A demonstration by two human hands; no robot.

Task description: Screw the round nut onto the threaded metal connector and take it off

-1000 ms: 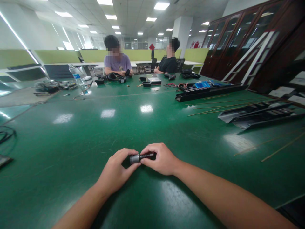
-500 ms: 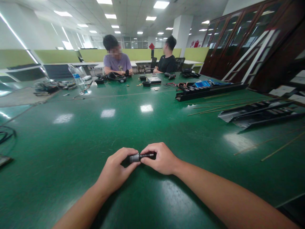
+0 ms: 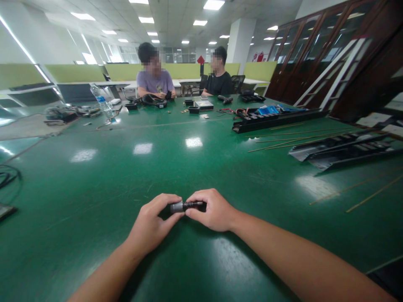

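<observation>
- 2 hands: left hand [image 3: 151, 226] and right hand [image 3: 210, 209]
- 1 small metal cylinder [image 3: 185, 206] between them
- 1 green table [image 3: 189, 167]
- 2 seated people [image 3: 153, 77] at the far end
- 1 water bottle [image 3: 101, 102]
- 2 long black trays [image 3: 270, 119]

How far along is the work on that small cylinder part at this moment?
Done: the small metal cylinder and the dark shaft sit end to end in line. In hand: left hand pinches the cylinder, right hand grips the shaft, low over the green table. Left: whether they are fully seated cannot be told.
</observation>
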